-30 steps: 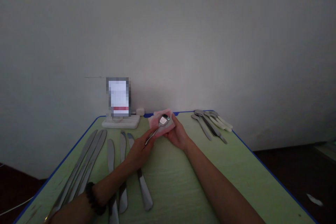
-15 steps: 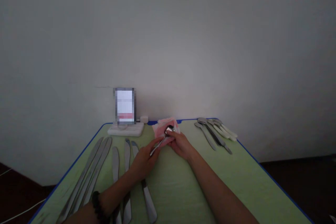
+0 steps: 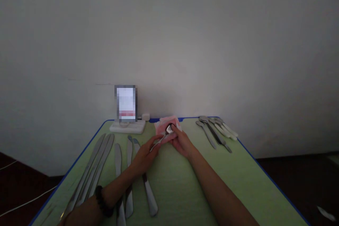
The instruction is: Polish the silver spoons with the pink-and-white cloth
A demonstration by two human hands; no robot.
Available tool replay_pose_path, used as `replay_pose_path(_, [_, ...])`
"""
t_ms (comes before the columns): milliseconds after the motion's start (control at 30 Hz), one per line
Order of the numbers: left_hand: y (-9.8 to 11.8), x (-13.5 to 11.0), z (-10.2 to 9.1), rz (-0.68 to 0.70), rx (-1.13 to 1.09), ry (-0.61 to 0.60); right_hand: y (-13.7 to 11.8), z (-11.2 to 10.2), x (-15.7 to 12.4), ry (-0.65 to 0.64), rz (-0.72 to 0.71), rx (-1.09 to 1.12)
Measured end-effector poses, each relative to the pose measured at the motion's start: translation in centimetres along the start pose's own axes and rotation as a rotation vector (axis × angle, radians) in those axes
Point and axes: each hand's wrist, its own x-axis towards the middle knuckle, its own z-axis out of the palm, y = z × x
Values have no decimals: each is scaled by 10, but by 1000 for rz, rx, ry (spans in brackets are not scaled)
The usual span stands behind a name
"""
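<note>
My left hand [image 3: 146, 154] is closed on the handle of a metal spoon [image 3: 164, 134], whose bowl points up and away from me. My right hand [image 3: 181, 142] grips a pink cloth [image 3: 162, 128] and presses it against the spoon's bowl. Both hands hover over the far middle of the green table [image 3: 182, 187]. A dark band circles my left wrist.
Several table knives [image 3: 116, 162] lie in a row on the left. A cluster of spoons [image 3: 215, 131] lies at the far right. A white stand [image 3: 127, 126] with an upright device leans by the wall. The table's blue edge borders a dark floor on both sides.
The spoon's bowl has turned slightly within the cloth as my right hand rubs it. The camera view shifted a little; both hands remain at the same spot.
</note>
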Motion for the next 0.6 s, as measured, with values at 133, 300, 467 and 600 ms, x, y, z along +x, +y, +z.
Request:
replay_pose_path(133, [-1,-1,-2,-18,-25,-30,1,-2,1,-13,11,10])
replay_pose_path(300, [-3,-2,-3,-34,-1,-20,2,-4,3,-11,33,-7])
replay_pose_path(467, [-4,-2,-2,-45,-9,-55,3,-6,4,-42,22,-10])
replay_pose_path(600, [-4,-3,0,-60,20,-47,3,-6,5,-41,37,3])
